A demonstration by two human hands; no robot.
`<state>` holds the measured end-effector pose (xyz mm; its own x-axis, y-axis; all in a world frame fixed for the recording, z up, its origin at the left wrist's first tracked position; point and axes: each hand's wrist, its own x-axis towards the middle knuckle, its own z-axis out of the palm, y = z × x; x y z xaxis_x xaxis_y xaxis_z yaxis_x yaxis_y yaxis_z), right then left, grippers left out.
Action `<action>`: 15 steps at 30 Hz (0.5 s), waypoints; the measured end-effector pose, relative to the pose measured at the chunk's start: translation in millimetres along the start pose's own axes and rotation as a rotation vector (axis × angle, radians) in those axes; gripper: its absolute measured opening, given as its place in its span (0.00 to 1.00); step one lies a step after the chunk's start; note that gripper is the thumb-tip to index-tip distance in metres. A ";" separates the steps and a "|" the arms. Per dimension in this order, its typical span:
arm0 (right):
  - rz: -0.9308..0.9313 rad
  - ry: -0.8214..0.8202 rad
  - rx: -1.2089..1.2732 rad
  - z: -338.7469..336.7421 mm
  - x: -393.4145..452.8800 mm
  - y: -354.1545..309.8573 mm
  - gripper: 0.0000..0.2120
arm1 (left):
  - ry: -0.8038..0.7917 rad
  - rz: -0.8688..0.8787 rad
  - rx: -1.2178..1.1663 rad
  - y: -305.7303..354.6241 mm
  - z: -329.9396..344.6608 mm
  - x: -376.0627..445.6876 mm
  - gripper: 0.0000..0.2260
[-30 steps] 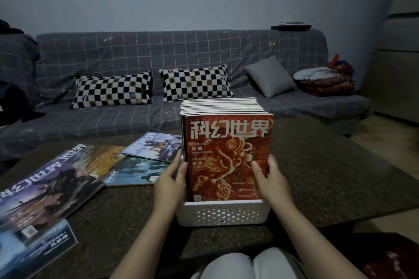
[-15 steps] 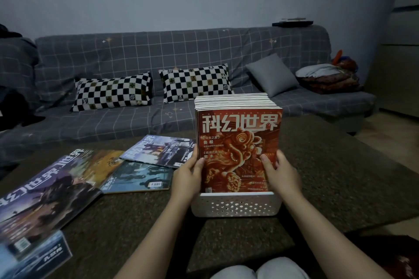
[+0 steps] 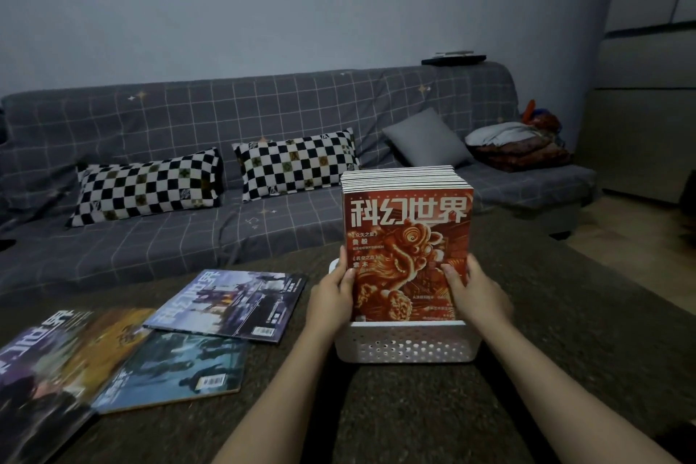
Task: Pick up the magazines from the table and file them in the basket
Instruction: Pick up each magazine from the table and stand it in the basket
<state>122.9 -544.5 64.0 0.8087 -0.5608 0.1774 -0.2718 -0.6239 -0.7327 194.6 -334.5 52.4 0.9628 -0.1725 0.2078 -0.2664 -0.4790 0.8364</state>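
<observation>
Setting: dim lounge, sofa (image 3: 263, 147) behind the dark desk (image 3: 565, 313).
Basket (image 3: 405, 345): white, packed with upright magazines.
Grip: left hand (image 3: 331, 294) and right hand (image 3: 476, 294) pinch the red magazine (image 3: 408, 252) by its side edges.
Next: loose magazines (image 3: 229, 303) lie flat left of the basket, nearer the left hand.

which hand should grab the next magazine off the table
Probably the left hand. The loose magazines lie flat on the table left of the basket, on that hand's side. The right hand would have to cross over the basket.
</observation>
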 end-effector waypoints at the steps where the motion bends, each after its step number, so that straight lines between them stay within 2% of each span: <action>1: -0.002 0.006 -0.011 0.5 2.2 0.8 0.13 | -0.001 -0.004 -0.002 -0.3 1.3 2.6 0.20; 9: -0.005 -0.047 0.041 -0.9 2.7 6.5 0.11 | -0.017 -0.003 -0.039 -1.2 1.7 1.6 0.21; 12: 0.000 -0.049 0.063 -1.3 -1.2 7.1 0.15 | -0.017 0.012 -0.054 0.3 0.6 0.2 0.22; 15: 0.032 -0.017 0.072 -1.6 -6.1 6.4 0.23 | 0.014 0.000 -0.037 2.5 2.3 1.0 0.24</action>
<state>115.3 -546.0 59.3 0.8092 -0.5701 0.1421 -0.2602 -0.5645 -0.7834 194.8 -337.9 53.6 0.9634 -0.1607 0.2146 -0.2648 -0.4464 0.8547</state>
